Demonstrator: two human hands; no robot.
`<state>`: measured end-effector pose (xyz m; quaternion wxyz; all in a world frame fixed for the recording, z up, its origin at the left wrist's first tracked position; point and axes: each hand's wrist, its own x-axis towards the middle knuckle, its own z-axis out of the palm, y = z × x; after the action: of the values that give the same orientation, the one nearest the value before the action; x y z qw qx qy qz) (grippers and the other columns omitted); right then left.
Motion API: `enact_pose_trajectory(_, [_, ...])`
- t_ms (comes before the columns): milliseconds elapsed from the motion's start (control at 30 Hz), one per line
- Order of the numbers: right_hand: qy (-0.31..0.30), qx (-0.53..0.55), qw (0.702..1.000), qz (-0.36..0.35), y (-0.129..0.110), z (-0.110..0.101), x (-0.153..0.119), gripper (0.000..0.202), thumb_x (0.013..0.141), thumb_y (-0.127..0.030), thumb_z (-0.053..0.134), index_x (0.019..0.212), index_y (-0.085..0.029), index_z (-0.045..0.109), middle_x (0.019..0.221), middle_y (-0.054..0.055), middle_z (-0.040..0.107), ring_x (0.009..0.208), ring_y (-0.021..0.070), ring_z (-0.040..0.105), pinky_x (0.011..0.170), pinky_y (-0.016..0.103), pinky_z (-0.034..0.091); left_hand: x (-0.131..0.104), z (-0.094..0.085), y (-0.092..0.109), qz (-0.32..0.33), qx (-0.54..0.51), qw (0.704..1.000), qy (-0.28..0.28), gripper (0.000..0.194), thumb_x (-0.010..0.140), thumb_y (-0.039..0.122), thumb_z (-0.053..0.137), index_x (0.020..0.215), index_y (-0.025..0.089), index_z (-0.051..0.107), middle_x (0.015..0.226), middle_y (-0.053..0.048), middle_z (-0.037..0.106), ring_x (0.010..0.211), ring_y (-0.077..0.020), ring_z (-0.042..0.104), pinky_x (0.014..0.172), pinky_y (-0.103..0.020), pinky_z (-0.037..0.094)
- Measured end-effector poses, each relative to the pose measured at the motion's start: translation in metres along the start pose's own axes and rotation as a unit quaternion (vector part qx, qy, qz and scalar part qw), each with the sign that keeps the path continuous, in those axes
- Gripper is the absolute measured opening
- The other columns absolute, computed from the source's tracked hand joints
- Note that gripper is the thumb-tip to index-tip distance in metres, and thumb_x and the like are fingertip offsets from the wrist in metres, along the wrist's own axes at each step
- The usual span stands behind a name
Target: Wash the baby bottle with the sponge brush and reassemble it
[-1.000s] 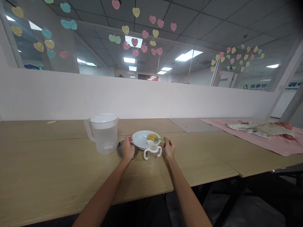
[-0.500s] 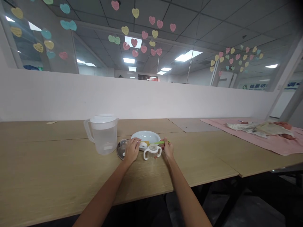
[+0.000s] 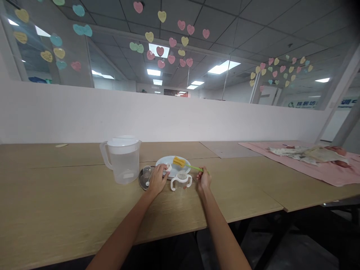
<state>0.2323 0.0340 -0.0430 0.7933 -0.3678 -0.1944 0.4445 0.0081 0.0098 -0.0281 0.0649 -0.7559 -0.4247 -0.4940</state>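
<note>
My right hand (image 3: 204, 179) is closed round the green handle of a bottle brush (image 3: 179, 162). Its yellow sponge head hangs over the white bowl (image 3: 180, 173). A small white ring (image 3: 168, 167), perhaps a bottle collar, is pinched in my left hand (image 3: 159, 178) at the bowl's left side. In front of the bowl stands a clear baby bottle (image 3: 181, 180) with two white handles. Partly behind my left hand lies a dark round tray (image 3: 142, 182) bearing a clear dome-shaped cap (image 3: 147, 171).
A lidded clear pitcher (image 3: 123, 161) holding water stands at the left. Far right, a doll (image 3: 323, 153) in pale clothes lies on a pink cloth (image 3: 326, 174). A white wall (image 3: 180, 120) rises behind the wooden table (image 3: 84, 206).
The brush head has come up and away from the white ring, and my right hand has shifted slightly right. My left hand stays near the bowl's left edge with the ring.
</note>
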Motion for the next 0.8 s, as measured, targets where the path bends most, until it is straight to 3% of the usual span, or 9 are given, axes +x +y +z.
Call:
enact_pose_trajectory(133, [-0.035, 0.02, 0.997, 0.064, -0.0027, -0.0015, 0.0001, 0.026, 0.08, -0.042, 0.064, 0.073, -0.019, 0.055, 0.041, -0.013, 0.038, 0.03, 0.0025, 0.027, 0.03, 0.015, 0.018, 0.0008, 0.0023, -0.0012, -0.037, -0.049, 0.997, 0.048, 0.008, 0.089, 0.029, 0.057, 0.089, 0.021, 0.056, 0.106, -0.007, 0.063, 0.096, -0.0204, 0.064, 0.083, -0.036, 0.056])
enact_pose_trajectory(300, [-0.086, 0.039, 0.989, 0.111, -0.004, 0.0005, -0.0012, 0.026, 0.085, -0.038, 0.061, 0.071, -0.019, 0.052, 0.039, -0.013, 0.036, 0.029, 0.0022, 0.025, 0.029, 0.013, 0.017, 0.003, 0.0004, 0.0011, -0.06, -0.077, 0.991, 0.092, 0.019, 0.088, 0.037, 0.059, 0.079, 0.021, 0.054, 0.105, -0.008, 0.065, 0.101, -0.0227, 0.065, 0.084, -0.037, 0.057])
enact_pose_trajectory(500, [-0.116, 0.092, 0.981, 0.129, -0.0058, 0.0003, 0.0011, 0.036, 0.088, -0.043, 0.061, 0.065, -0.021, 0.044, 0.038, -0.014, 0.029, 0.028, 0.0022, 0.022, 0.028, 0.014, 0.018, 0.0018, 0.0037, -0.0002, -0.075, -0.114, 0.988, 0.066, 0.018, 0.091, 0.039, 0.054, 0.089, 0.021, 0.057, 0.112, -0.009, 0.066, 0.105, -0.023, 0.064, 0.086, -0.038, 0.056])
enact_pose_trajectory(633, [-0.124, 0.081, 0.982, 0.117, -0.0045, 0.0013, 0.0009, 0.035, 0.084, -0.044, 0.067, 0.069, -0.021, 0.048, 0.041, -0.013, 0.037, 0.03, 0.0022, 0.03, 0.029, 0.012, 0.024, 0.0004, 0.0056, 0.0005, -0.084, -0.14, 0.986, 0.046, 0.023, 0.094, 0.04, 0.048, 0.104, 0.021, 0.056, 0.106, -0.009, 0.068, 0.1, -0.023, 0.067, 0.087, -0.04, 0.056])
enact_pose_trajectory(800, [-0.105, 0.082, 0.988, 0.074, -0.0052, 0.0018, 0.0003, 0.028, 0.084, -0.042, 0.069, 0.074, -0.021, 0.054, 0.048, -0.009, 0.05, 0.037, 0.0047, 0.045, 0.035, 0.012, 0.039, 0.0012, 0.0034, 0.0037, -0.111, -0.157, 0.98, 0.05, 0.025, 0.094, 0.043, 0.046, 0.104, 0.021, 0.053, 0.107, -0.01, 0.07, 0.101, -0.0247, 0.069, 0.089, -0.042, 0.055])
